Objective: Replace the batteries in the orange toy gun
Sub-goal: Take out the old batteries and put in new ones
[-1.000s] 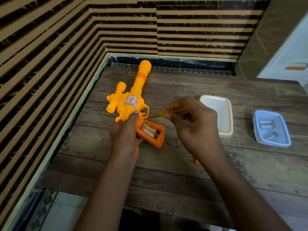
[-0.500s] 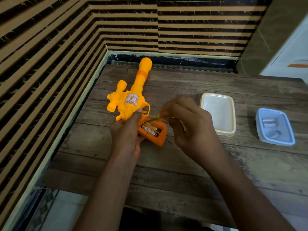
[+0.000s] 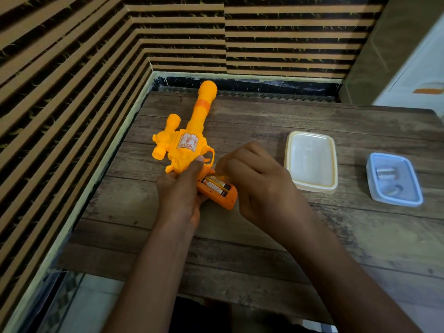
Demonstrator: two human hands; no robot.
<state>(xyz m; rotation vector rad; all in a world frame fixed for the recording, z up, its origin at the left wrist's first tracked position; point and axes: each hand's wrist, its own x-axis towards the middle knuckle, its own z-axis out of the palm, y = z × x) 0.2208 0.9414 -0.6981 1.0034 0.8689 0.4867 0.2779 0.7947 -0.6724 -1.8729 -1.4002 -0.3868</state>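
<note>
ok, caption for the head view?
Left hand holds orange toy gun; right hand pokes yellow tool at batteries in open grip.

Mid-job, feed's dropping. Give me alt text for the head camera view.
A left hand grips the orange toy gun on a wooden table, its open handle compartment showing two batteries, while the right hand pinches a thin yellow tool at them. To the right sit a white tub and a blue tub holding silvery cells.
</note>
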